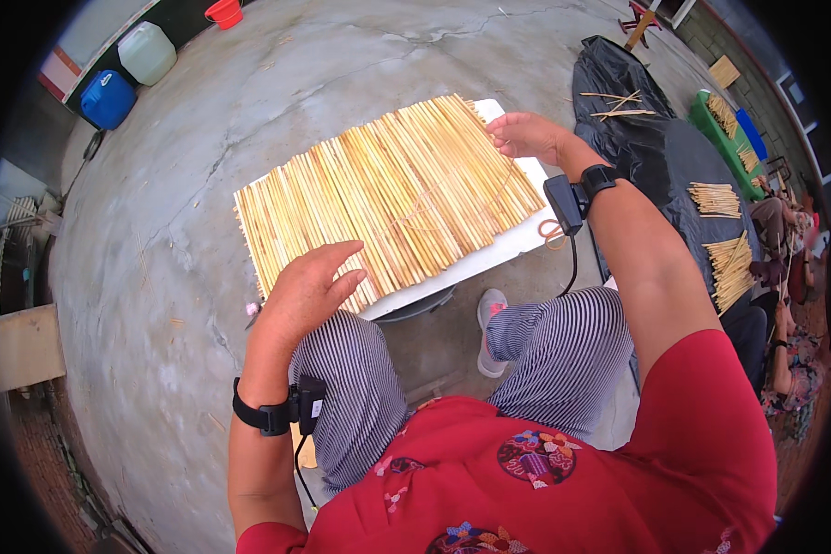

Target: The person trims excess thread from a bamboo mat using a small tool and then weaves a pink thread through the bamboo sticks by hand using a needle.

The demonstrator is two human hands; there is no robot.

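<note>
A mat of pale yellow reed stalks (379,185), laid side by side, covers most of a white board (489,251) in front of my knees. My left hand (309,288) is at the mat's near left edge, thumb and forefinger apart, with nothing seen between them. Beyond the far right corner of the mat, my right hand (528,137) has its fingers closed on a thin string (500,192). The string hangs from those fingers and trails in loose loops over the middle of the stalks. Scissors with orange handles (551,234) lie on the board's right edge.
Black plastic sheeting (651,152) at the right bears bundles of stalks (729,268). Behind it stands a green crate (725,129) with more stalks. Other people sit at the far right. A blue jug (108,99), a white jug (148,54) and a red bucket (223,12) stand far left.
</note>
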